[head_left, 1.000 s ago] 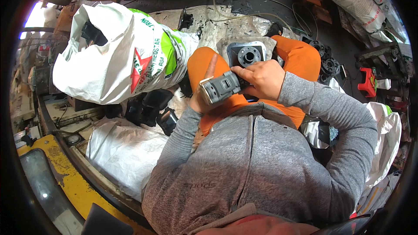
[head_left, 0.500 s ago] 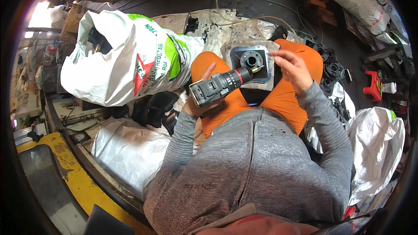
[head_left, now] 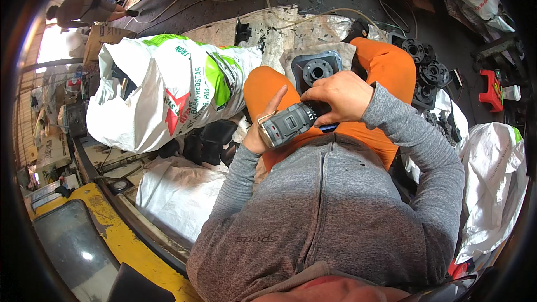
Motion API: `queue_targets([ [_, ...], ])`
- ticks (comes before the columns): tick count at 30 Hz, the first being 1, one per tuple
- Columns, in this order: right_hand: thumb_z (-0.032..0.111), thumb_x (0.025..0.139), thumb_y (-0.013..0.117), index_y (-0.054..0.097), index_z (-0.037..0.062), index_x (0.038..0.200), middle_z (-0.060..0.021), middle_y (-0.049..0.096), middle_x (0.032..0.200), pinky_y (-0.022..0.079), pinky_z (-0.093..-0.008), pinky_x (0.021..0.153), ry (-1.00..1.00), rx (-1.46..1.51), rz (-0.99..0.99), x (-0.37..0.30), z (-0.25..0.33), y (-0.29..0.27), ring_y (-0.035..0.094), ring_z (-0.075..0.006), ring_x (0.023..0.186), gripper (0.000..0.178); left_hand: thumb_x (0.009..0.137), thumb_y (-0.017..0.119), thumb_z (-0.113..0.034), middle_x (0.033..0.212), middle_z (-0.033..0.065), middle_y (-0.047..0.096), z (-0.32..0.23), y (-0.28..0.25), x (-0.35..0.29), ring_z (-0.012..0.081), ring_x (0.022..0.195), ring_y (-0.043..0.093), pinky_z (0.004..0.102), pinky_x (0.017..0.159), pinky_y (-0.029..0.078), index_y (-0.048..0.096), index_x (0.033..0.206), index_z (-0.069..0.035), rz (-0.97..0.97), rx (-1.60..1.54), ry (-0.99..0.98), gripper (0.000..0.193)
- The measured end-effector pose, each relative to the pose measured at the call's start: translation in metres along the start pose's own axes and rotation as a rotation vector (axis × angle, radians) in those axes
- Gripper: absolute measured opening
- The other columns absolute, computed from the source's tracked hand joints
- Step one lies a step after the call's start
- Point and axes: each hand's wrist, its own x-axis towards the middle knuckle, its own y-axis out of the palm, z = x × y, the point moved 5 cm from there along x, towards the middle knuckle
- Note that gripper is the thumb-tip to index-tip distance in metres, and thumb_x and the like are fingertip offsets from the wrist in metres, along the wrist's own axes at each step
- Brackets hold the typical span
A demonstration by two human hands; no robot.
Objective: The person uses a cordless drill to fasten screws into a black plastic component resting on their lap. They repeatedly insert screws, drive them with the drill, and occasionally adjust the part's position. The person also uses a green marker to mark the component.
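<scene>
- In the head view, a person in orange trousers [head_left: 386, 72] and a gray top [head_left: 335, 201] holds a drill [head_left: 290, 125] level above the lap.
- The left hand [head_left: 255, 138] is closed about the drill's rear, one digit stretched out beside the body; the grip itself is hidden.
- The right hand [head_left: 342, 98] curls over the drill's front end, fingers bent against it and covering the tip.
- Just beyond the drill, a black flanged part [head_left: 314, 67] sits on a pale pad [head_left: 348, 52] between the legs.
- At left stands a bulging white sack [head_left: 142, 100], dark pieces [head_left: 208, 142] beside it.
- Black ringed parts [head_left: 432, 72] cluster by the right knee, near a red stool [head_left: 490, 92].
- A second person [head_left: 86, 8] appears at upper left.
</scene>
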Motion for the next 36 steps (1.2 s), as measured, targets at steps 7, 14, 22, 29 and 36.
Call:
queue_targets([
  [7,0.023,0.075,0.078,0.064,0.0096,0.117,-0.0021,0.061,0.083,0.050,-0.0279,0.064,0.210,0.692,-0.376,-0.021,-0.032,-0.007,0.060,-0.0140,0.073,0.046,0.071,0.080,-0.011,0.102,0.0063,0.066,-0.002,-0.014,-0.004,0.0147,0.091,0.065,0.0293,0.091,0.049,0.027,0.146,-0.003,-0.029,0.075,0.007,0.092],
  [14,-0.004,0.089,0.041,0.030,-0.0023,0.141,-0.0203,0.047,0.132,0.051,-0.0411,0.097,0.534,2.323,-0.798,-0.062,-0.107,0.126,0.055,-0.0321,0.117,0.053,0.071,0.081,-0.010,0.132,0.0132,0.053,-0.029,-0.049,-0.012,0.0209,0.115,0.056,0.0329,0.098,0.045,0.045,0.135,0.000,-0.131,-0.283,-0.117,0.074],
  [22,0.001,0.095,0.045,0.026,0.0030,0.146,-0.0200,0.042,0.142,0.051,-0.0372,0.098,0.221,2.389,-0.617,-0.040,-0.095,0.139,0.048,-0.0259,0.128,0.054,0.072,0.078,-0.018,0.129,0.0142,0.056,-0.057,-0.028,0.001,0.0272,0.116,0.057,0.0339,0.098,0.046,0.053,0.127,-0.003,0.042,0.129,0.008,0.062],
  [29,0.007,0.097,0.049,0.038,0.0037,0.138,-0.0130,0.053,0.132,0.052,-0.0370,0.096,0.345,2.490,-0.726,-0.041,-0.095,0.150,0.054,-0.0197,0.121,0.043,0.072,0.077,-0.018,0.128,0.0126,0.057,-0.063,-0.017,0.015,0.0253,0.113,0.059,0.0324,0.096,0.047,0.055,0.124,-0.005,0.075,0.164,0.028,0.057],
  [36,0.006,0.097,0.049,0.046,0.0037,0.128,-0.0115,0.057,0.127,0.054,-0.0368,0.094,0.400,2.566,-0.808,-0.036,-0.089,0.148,0.056,-0.0195,0.119,0.031,0.072,0.078,-0.017,0.127,0.0113,0.058,-0.058,-0.013,0.020,0.0237,0.110,0.062,0.0321,0.093,0.049,0.055,0.125,-0.004,0.078,0.286,0.073,0.060],
])
